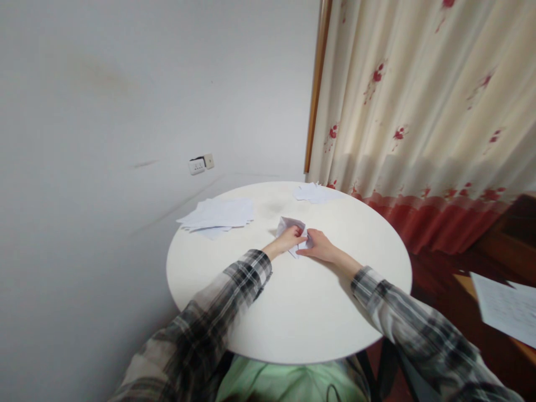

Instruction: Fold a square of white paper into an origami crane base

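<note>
A small folded white paper (288, 225) lies near the middle of the round white table (293, 312). My left hand (288, 240) is closed on its near edge, fingers curled over the fold. Beside it, my right hand (320, 246) presses on the paper's right side, fingers together and pinching it. Both hands touch each other over the paper. Plaid sleeves cover both forearms.
A loose stack of white sheets (218, 216) lies at the table's far left. A smaller pile of folded papers (314, 192) sits at the far edge. A floral curtain (427, 111) hangs at the right, a wall socket (200, 164) on the wall, a printed sheet (506, 307) at right.
</note>
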